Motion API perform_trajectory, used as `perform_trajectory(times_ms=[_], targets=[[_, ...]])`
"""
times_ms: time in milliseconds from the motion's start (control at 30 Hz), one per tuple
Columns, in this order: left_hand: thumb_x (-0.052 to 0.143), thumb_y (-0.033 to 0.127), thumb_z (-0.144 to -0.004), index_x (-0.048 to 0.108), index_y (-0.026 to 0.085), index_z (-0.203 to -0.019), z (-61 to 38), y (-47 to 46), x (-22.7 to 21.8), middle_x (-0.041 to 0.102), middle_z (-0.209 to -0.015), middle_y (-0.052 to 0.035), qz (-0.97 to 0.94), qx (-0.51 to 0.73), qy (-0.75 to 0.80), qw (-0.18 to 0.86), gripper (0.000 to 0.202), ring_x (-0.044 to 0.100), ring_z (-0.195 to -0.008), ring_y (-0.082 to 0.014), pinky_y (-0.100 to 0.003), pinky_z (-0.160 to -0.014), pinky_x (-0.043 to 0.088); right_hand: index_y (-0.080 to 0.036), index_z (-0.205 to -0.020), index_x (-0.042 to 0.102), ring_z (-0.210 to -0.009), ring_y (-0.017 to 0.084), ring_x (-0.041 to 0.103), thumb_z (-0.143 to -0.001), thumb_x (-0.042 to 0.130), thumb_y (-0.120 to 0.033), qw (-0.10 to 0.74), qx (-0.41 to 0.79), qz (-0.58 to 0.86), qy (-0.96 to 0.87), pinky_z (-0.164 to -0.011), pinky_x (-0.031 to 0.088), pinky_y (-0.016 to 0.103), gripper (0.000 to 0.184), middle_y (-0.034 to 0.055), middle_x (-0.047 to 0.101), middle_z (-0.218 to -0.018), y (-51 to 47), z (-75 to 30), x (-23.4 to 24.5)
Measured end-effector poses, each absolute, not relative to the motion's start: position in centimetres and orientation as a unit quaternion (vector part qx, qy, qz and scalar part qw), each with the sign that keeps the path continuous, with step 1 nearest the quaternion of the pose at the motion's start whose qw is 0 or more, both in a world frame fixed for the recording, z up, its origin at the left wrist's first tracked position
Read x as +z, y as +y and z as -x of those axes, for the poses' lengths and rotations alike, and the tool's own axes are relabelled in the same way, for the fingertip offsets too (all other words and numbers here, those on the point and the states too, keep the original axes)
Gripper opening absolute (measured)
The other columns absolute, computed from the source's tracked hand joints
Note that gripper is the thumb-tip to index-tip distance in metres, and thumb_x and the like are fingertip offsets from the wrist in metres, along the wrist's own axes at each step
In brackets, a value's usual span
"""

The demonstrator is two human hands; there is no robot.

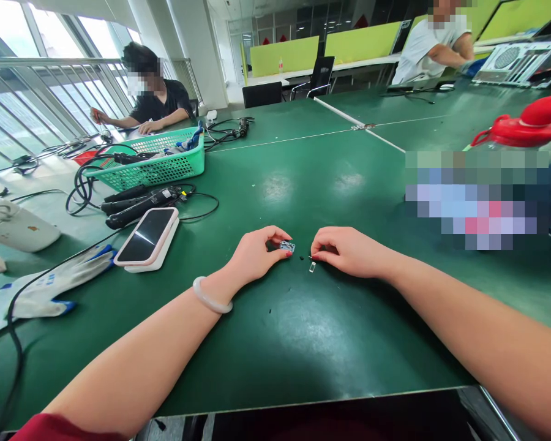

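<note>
Near the middle of the green table, my left hand [262,246] pinches a small grey-blue flat piece with cutouts [288,247] between thumb and fingers. To its right, my right hand [338,250] rests with thumb and fingertips pressed together; what they hold, if anything, is too small to make out. Just below those fingertips lies a tiny silvery rectangular frame [312,267]. A tiny black piece [302,258] sits on the tabletop between both hands. The left wrist wears a pale bangle [211,299].
On the left are a phone on a white box [147,237], black cabled tools [142,205], a green basket [156,162] and gloves [55,288]. A red-lidded bottle [509,131] stands right. Two people sit across the table [284,153], one beside a metal computer case [518,64].
</note>
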State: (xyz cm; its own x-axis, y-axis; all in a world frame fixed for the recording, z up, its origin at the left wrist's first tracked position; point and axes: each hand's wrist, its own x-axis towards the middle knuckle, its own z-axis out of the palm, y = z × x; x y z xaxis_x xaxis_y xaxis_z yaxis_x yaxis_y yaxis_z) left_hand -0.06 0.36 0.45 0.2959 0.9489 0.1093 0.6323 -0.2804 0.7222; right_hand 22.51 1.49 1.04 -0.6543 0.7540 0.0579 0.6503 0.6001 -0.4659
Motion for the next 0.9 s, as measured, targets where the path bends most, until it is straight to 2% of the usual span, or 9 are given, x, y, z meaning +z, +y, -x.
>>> perform_trajectory(times_ms=[300,633,700,800,900], targets=[[0.071,0.031,-0.071,0.065,0.021,-0.09,0.1,0.5,0.3,0.069,-0.086,-0.0004,-0.763,0.269,0.52,0.273,0.023,0.061,-0.078,-0.0143,-0.029,-0.078,0.048,-0.02,-0.082,0.071,-0.078,0.015,0.061,-0.087,0.05,-0.028,0.131,0.202,0.408,-0.881,-0.07,0.045,0.028,0.023,0.0035,0.068,-0.088,1.4,-22.3,1.3],[0.07,0.031,-0.07,0.065,0.021,-0.09,0.3,1.0,0.0,0.069,-0.085,-0.0002,-0.759,0.267,0.522,0.282,0.022,0.062,-0.079,-0.0145,-0.029,-0.079,0.049,-0.02,-0.086,0.072,-0.078,0.016,0.063,-0.087,0.052,-0.027,0.206,0.203,0.429,-0.856,-0.072,0.047,0.029,0.021,0.0032,0.071,-0.089,0.7,-21.7,1.8],[0.07,0.03,-0.07,0.065,0.02,-0.089,0.2,1.0,0.0,0.069,-0.086,-0.0003,-0.761,0.268,0.518,0.285,0.022,0.062,-0.08,-0.0147,-0.029,-0.078,0.049,-0.021,-0.088,0.072,-0.079,0.016,0.064,-0.086,0.053,-0.028,0.236,0.245,0.422,-0.841,-0.072,0.048,0.028,0.02,0.0024,0.072,-0.089,-0.9,-21.0,3.6],[0.069,0.029,-0.07,0.065,0.02,-0.089,0.2,1.0,-0.1,0.07,-0.085,-0.0002,-0.764,0.275,0.512,0.283,0.021,0.063,-0.079,-0.0147,-0.029,-0.078,0.049,-0.023,-0.093,0.071,-0.086,0.014,0.066,-0.088,0.053,-0.032,0.281,0.348,0.338,-0.828,-0.078,0.05,0.024,0.02,0.0005,0.073,-0.094,-5.0,-20.4,6.6],[0.069,0.03,-0.071,0.065,0.02,-0.089,0.3,1.1,-0.3,0.07,-0.084,-0.0002,-0.765,0.279,0.511,0.277,0.022,0.063,-0.078,-0.0146,-0.029,-0.078,0.049,-0.025,-0.101,0.07,-0.093,0.014,0.066,-0.094,0.043,-0.043,0.266,0.459,0.239,-0.813,-0.082,0.05,0.023,0.034,0.0016,0.072,-0.098,-8.8,-20.1,7.0]])
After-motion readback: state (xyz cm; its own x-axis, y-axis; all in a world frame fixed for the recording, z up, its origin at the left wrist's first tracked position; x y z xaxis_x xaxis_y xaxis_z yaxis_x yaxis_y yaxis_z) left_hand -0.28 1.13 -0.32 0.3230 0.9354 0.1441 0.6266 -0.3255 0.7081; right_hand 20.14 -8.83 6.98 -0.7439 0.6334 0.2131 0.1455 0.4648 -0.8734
